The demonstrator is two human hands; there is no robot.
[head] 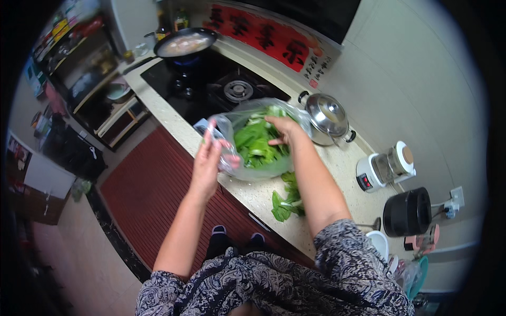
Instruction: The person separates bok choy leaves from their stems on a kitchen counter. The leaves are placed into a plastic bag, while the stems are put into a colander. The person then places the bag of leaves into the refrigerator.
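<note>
Green leafy vegetables [257, 144] lie inside a clear plastic bag [269, 172] at the counter's front edge, beside the gas hob. My left hand [211, 158] grips the left side of the bag's opening, the thin plastic bunched at its fingers. Reaching into the bag from the right, my right hand [284, 130] rests on the leaves with its fingers spread; whether it pinches a leaf cannot be told. More loose leaves [282, 207] lie on the speckled counter, partly hidden under my right forearm.
A frying pan [185, 45] with food and liquid sits over a blue flame on the hob [174, 83]. Right of the bag stand a lidded steel pot [326, 116], a glass kettle on a white base [385, 166] and a black appliance [407, 212]. A ladle [371, 225] lies nearby.
</note>
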